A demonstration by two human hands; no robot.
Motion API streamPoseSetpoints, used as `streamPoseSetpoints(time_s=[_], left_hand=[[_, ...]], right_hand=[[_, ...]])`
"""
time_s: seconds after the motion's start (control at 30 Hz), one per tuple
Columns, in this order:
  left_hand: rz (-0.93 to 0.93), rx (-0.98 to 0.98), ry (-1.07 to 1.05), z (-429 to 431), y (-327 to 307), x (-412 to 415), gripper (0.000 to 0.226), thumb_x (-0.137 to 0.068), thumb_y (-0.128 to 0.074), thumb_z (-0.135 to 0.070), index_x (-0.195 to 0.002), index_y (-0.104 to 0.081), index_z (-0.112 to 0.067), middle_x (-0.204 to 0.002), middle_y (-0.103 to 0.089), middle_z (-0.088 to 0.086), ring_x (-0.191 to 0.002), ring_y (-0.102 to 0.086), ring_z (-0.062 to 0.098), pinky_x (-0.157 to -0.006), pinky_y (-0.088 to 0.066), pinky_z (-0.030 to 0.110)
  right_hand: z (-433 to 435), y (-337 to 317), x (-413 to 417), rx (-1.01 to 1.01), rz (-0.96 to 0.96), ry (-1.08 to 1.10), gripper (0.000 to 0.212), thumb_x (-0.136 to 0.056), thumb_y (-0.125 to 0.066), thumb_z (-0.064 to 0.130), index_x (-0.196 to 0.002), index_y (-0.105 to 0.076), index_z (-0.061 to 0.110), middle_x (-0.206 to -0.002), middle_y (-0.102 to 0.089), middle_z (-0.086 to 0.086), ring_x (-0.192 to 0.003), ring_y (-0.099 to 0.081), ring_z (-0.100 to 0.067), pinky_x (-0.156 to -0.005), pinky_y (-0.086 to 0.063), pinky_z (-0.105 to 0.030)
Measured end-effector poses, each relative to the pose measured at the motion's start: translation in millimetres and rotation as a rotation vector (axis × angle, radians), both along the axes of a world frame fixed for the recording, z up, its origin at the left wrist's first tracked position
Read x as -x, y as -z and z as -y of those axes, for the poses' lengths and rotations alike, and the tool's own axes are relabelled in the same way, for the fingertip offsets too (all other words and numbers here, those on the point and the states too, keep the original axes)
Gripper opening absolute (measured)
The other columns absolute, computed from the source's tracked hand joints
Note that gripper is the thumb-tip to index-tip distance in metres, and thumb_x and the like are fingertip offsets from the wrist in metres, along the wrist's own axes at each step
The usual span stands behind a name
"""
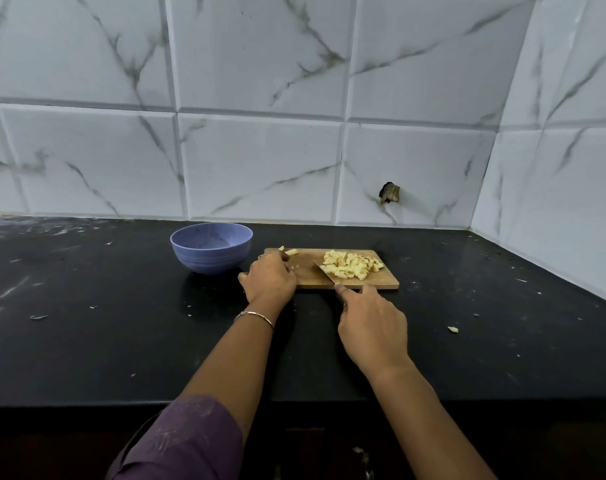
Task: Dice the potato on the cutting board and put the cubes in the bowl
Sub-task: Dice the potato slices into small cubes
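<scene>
A wooden cutting board [381, 280] lies on the black counter. A heap of pale yellow potato cubes [350, 264] sits on its right half. Two loose potato pieces [292, 251] lie at the board's far left corner. My right hand [372, 327] grips a knife [324, 271] whose blade rests on the board against the heap's left side. My left hand [268, 277] rests on the board's left end, fingers curled near the loose pieces; whether it holds anything is hidden. The purple bowl [211, 247] stands just left of the board and looks empty.
The black counter [87, 323] carries scattered scraps, and one potato bit [453, 329] lies right of my right hand. Marbled white wall tiles [260, 168] rise behind, and a side wall [554, 185] closes the right corner.
</scene>
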State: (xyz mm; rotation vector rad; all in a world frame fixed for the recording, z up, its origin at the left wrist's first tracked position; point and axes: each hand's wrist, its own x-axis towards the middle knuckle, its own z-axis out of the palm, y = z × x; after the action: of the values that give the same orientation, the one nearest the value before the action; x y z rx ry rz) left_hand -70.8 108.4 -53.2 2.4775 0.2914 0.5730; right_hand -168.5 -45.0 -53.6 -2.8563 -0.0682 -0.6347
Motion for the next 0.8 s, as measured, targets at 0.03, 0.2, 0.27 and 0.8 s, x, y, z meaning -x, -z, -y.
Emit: streamPoseSetpoints(time_s=[0.03,0.2,0.27,0.8], left_hand=[[0.000,0.000,0.000,-0.1,0.2,0.0,0.032,-0.094,-0.056,-0.030,-0.126,-0.057,-0.026,-0.123,-0.062,0.000,-0.122,-0.054,0.024,-0.100,-0.035,0.044],[-0.001,0.006,0.014,-0.5,0.4,1.4,0.030,-0.094,-0.057,-0.031,-0.124,-0.058,-0.026,-0.121,-0.063,-0.001,-0.120,-0.055,0.023,-0.099,-0.035,0.043],[-0.001,0.004,0.018,-0.4,-0.2,2.7,0.030,-0.094,-0.057,-0.030,-0.123,-0.059,-0.025,-0.121,-0.063,0.000,-0.120,-0.054,0.023,-0.099,-0.036,0.043],[0.046,0.091,0.029,-4.9,-0.5,-1.7,0.037,-0.093,-0.051,-0.009,-0.125,-0.061,-0.023,-0.123,-0.061,0.004,-0.118,-0.055,0.026,-0.100,-0.045,0.045]], right_hand=[[-0.3,0.6,0.0,0.004,0.004,0.007,0.052,-0.103,-0.045,0.020,-0.152,-0.036,0.038,-0.120,-0.051,0.000,-0.091,-0.057,-0.015,-0.063,-0.038,-0.025],[3.5,-1.4,-3.9,-0.004,-0.017,0.042,0.055,-0.103,-0.045,0.018,-0.154,-0.032,0.034,-0.124,-0.051,-0.002,-0.098,-0.058,-0.017,-0.066,-0.039,-0.026],[4.0,-2.3,-3.3,-0.018,-0.026,0.031,0.055,-0.103,-0.046,0.018,-0.154,-0.032,0.034,-0.124,-0.051,-0.002,-0.097,-0.057,-0.017,-0.066,-0.039,-0.025],[2.3,-22.7,-24.9,-0.098,0.046,-0.063,0.051,-0.105,-0.040,0.025,-0.155,-0.029,0.025,-0.105,-0.052,0.001,-0.087,-0.053,-0.015,-0.068,-0.042,-0.028]])
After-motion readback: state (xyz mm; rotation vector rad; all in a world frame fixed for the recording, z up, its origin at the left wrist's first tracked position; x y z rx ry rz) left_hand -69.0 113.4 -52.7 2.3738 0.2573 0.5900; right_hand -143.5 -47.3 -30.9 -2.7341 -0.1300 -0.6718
